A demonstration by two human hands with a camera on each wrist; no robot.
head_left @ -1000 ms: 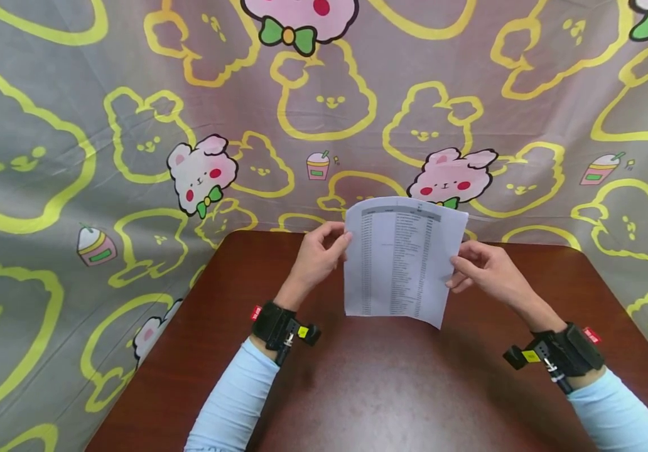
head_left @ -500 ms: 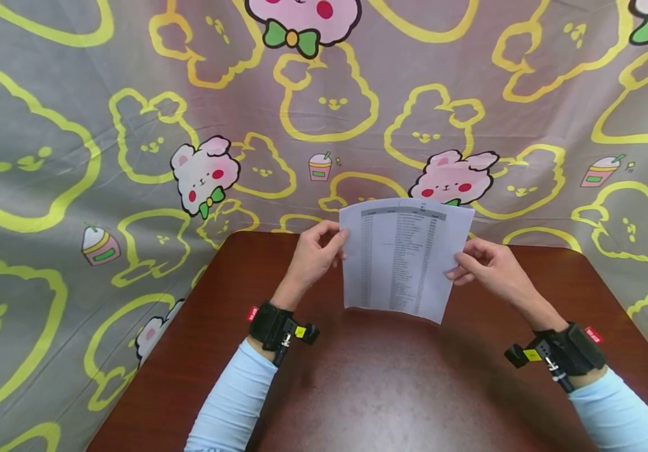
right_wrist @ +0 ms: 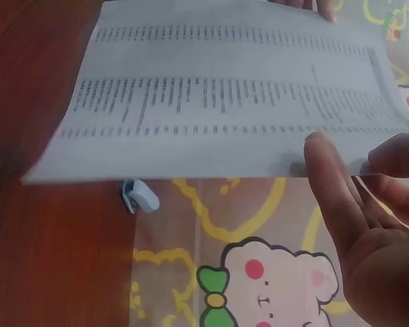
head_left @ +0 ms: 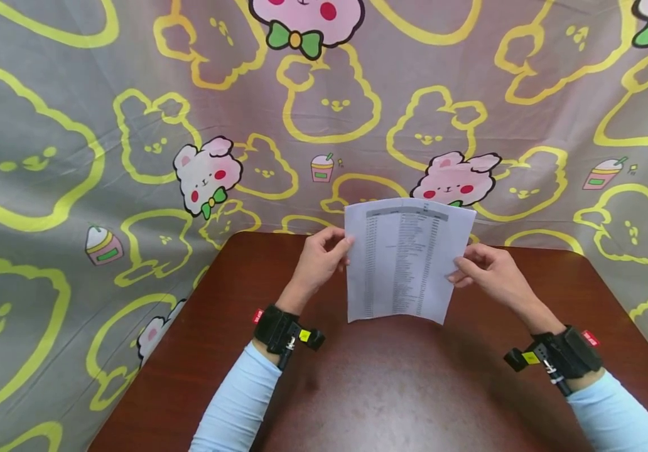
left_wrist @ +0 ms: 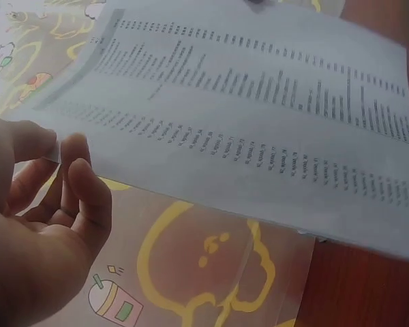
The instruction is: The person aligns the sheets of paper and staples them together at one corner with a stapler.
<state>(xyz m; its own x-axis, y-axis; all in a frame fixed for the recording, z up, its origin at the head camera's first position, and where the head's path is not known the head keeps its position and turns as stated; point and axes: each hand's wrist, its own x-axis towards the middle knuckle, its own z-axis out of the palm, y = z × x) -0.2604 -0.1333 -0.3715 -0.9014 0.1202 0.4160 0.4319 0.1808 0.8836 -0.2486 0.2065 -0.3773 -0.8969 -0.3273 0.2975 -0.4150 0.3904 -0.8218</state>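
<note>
A printed sheet of paper [head_left: 380, 263] with columns of small text and a grey header band is held upright above the table, bowed slightly. My left hand [head_left: 321, 257] pinches its left edge between thumb and fingers. On the opposite side my right hand [head_left: 488, 270] pinches the right edge, a little lower. In the left wrist view, the left hand [left_wrist: 48, 211] has its thumb on the paper's margin. The right wrist view shows the right hand [right_wrist: 368, 211] at the near edge of the paper [right_wrist: 191, 150]. Whether there is more than one sheet, I cannot tell.
A small white and dark object [right_wrist: 140, 196] of unclear kind sits at the far table edge; the paper hides it in the head view. The brown table [head_left: 380, 389] reaches back to a grey cartoon-print curtain [head_left: 233, 94]. Each wrist wears a black camera strap [head_left: 275, 329].
The paper's lower edge has shifted and its bend has changed a little, while both hands keep their pinch. The left hand has moved slightly right and down since half a second ago.
</note>
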